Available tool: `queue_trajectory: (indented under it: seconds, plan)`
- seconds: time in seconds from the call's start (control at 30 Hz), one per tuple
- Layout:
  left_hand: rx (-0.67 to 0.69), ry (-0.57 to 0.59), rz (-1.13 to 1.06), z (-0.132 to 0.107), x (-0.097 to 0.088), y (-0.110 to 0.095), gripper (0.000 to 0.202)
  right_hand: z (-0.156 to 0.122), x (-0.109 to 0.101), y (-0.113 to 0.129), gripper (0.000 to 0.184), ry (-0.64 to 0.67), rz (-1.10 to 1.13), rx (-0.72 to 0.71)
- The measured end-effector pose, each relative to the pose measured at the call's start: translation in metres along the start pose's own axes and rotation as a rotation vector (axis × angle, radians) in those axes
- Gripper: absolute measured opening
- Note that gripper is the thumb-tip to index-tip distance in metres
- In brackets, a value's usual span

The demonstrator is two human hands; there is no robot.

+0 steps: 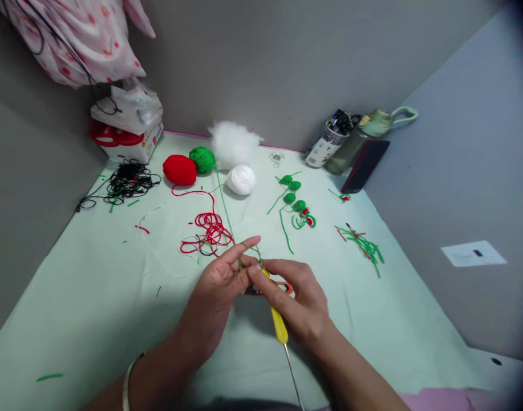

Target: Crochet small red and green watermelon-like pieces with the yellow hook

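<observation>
My right hand (298, 299) is closed around a yellow-handled crochet hook (279, 324), whose tip meets green yarn at my left fingertips. My left hand (221, 285) has its forefinger stretched out and the green yarn strand (225, 211) looped over it, with the other fingers pinching the work. The strand runs back to a green yarn ball (202, 159). A small orange-red piece shows under my right fingers, too hidden to name.
On the pale green cloth (94, 285) lie a red yarn ball (179, 169), a white yarn ball (240, 179), white stuffing (234, 141), loose red yarn (207, 228), black thread (126, 181), small green crocheted pieces (296, 200), yarn scraps (364, 244), a phone (364, 165), a bottle (359, 140) and a box (128, 134).
</observation>
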State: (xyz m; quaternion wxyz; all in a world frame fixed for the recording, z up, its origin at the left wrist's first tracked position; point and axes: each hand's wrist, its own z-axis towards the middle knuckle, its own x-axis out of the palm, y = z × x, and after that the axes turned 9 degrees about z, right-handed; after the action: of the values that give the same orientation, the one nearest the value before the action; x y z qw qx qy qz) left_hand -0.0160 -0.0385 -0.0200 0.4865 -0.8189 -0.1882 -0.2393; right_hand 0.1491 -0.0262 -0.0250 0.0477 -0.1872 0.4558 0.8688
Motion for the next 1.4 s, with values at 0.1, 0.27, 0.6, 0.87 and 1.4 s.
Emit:
queue_trajectory:
  seconds: [0.1,0.27,0.6,0.87,1.4]
  plan:
    - [-0.087,0.079,-0.074,0.0,-0.001,-0.003,0.049,-0.002,-0.002,0.0,0.036,-0.007,-0.007,-0.073]
    - [-0.141,0.064,-0.123,0.001,-0.007,-0.009,0.031,0.009,-0.009,-0.01,0.02,-0.247,0.463,0.168]
    - [-0.047,0.078,0.004,0.001,-0.002,-0.005,0.028,0.007,-0.004,-0.011,0.012,-0.105,0.568,0.278]
    - [-0.041,-0.037,0.087,0.0,-0.003,-0.008,0.04,-0.001,-0.008,-0.009,0.02,0.008,0.239,0.066]
    - [0.068,-0.054,0.114,0.0,0.0,0.0,0.055,0.001,-0.002,-0.01,0.026,-0.038,0.152,0.034]
